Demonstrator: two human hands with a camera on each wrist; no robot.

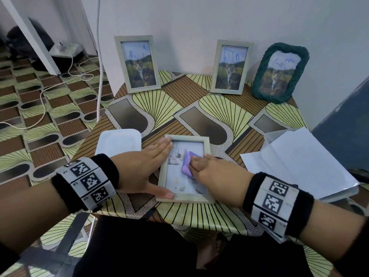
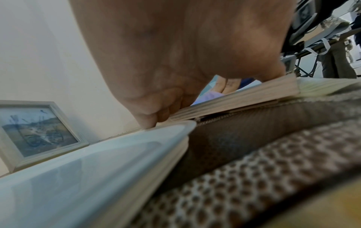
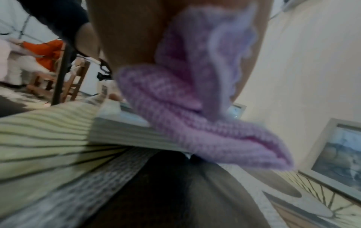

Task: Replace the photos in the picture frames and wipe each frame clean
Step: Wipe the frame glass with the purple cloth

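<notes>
Patterned table (image 1: 199, 108) carries all items. Stack of white sheets (image 1: 299, 162) lies at right. White tray (image 1: 117, 142) lies at left, near edge. Three frames stand at far edge against wall: pale frame (image 1: 137, 63), second pale frame (image 1: 230, 66), green woven frame (image 1: 279, 71). Flat frame (image 1: 186, 168) lies near centre. Left hand (image 1: 139, 170), fingers straight, presses its left rail. Right hand (image 1: 211, 172) presses lilac cloth (image 1: 187, 164) onto glass, fingers extended.

My left hand (image 1: 139, 168) lies flat, palm down, fingers (image 1: 163, 143) straight and thumb spread wide toward me. My right hand (image 1: 207, 169) reaches forward, fingers extended and pressing down, both forearms angled inward.
</notes>
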